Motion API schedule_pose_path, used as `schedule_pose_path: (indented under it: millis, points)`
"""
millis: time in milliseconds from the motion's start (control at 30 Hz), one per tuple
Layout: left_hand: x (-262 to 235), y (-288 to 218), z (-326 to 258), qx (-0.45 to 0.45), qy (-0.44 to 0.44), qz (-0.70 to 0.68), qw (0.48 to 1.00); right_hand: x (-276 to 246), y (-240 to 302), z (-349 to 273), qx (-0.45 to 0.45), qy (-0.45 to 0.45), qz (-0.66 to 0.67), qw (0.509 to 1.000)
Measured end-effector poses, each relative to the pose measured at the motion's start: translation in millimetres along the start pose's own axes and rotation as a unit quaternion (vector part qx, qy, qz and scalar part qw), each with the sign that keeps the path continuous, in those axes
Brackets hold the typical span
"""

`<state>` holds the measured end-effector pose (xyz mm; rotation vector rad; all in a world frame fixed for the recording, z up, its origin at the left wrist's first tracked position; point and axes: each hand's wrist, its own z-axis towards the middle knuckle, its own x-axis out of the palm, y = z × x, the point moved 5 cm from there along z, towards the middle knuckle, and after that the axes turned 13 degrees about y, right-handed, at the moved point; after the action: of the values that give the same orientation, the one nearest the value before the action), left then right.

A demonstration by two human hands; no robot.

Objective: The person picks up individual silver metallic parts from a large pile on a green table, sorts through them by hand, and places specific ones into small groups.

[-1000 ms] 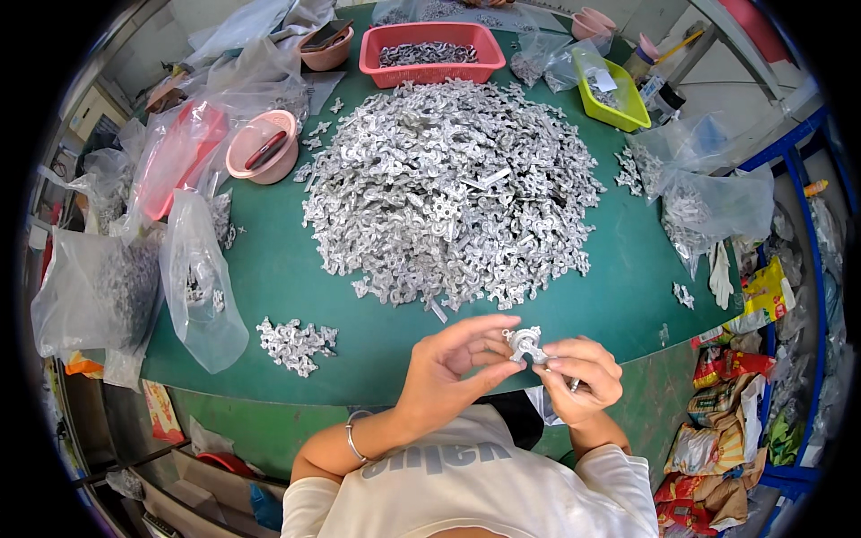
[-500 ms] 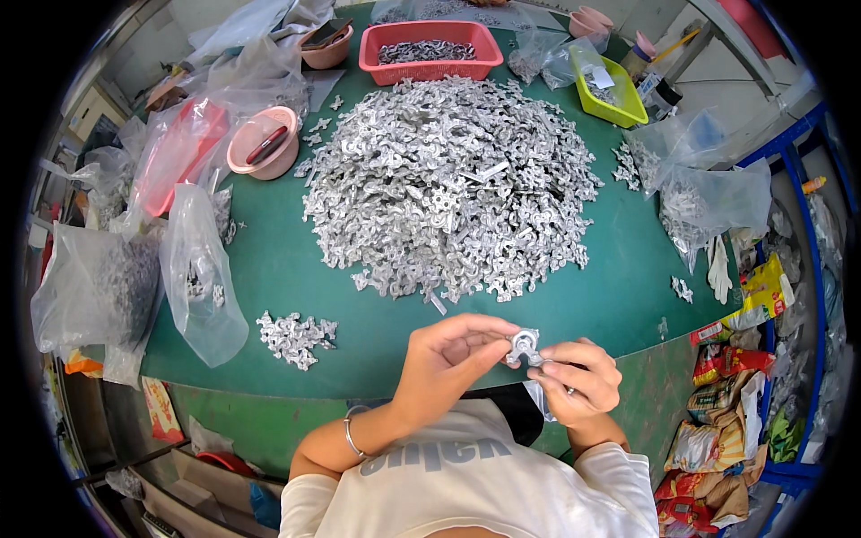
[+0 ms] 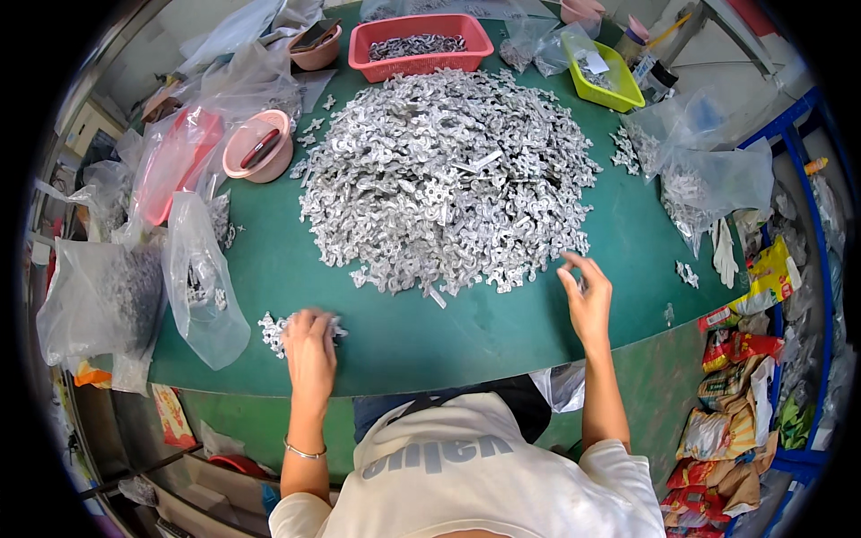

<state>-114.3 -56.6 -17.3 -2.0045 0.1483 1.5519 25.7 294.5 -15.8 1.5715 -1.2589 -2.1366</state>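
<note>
A large heap of small silver metal castings (image 3: 448, 179) covers the middle of the green table. My left hand (image 3: 310, 348) is over a small pile of the same castings (image 3: 272, 332) at the near left, hiding much of it. Its fingers point down and are smeared by motion, so whether a part is in them does not show. At the lower right edge of the heap is my right hand (image 3: 588, 298). Thumb and forefinger are apart there, with no part visible between them; the other fingers are curled.
A red basket (image 3: 421, 61) of darker parts stands behind the heap, a yellow-green basket (image 3: 605, 85) to its right. At left are a pink bowl (image 3: 257, 148) with a red-and-black tool and clear bags (image 3: 99, 305) of parts. Another bag (image 3: 686, 193) and a white glove (image 3: 723, 254) lie right.
My hands were together at the near edge, holding one silver casting between them. Now they are apart: the left has moved left to the small pile, the right forward to the heap.
</note>
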Motion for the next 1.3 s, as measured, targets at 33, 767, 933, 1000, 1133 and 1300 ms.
schedule_pose_path:
  millis: [33,767,933,1000,1133,1300]
  points:
    - [5,3,-2,0.001,0.001,0.002,1.000,5,-2,4,-0.006,-0.016,-0.032,0.999]
    - [-2,-113,2,0.222,0.003,-0.269,0.937,28,40,-18,0.052,0.087,0.552,0.828]
    - [-13,-154,9,0.264,0.020,-0.453,0.851,44,73,-36,0.067,0.171,0.606,0.774]
    - [-12,-153,10,0.274,0.027,-0.469,0.839,42,80,-39,0.051,0.172,0.590,0.787]
    - [-5,-150,13,0.251,0.078,-0.550,0.793,29,92,-44,0.024,0.135,0.505,0.852]
    - [-3,-146,12,0.225,0.098,-0.636,0.732,14,103,-50,-0.043,0.086,0.388,0.917]
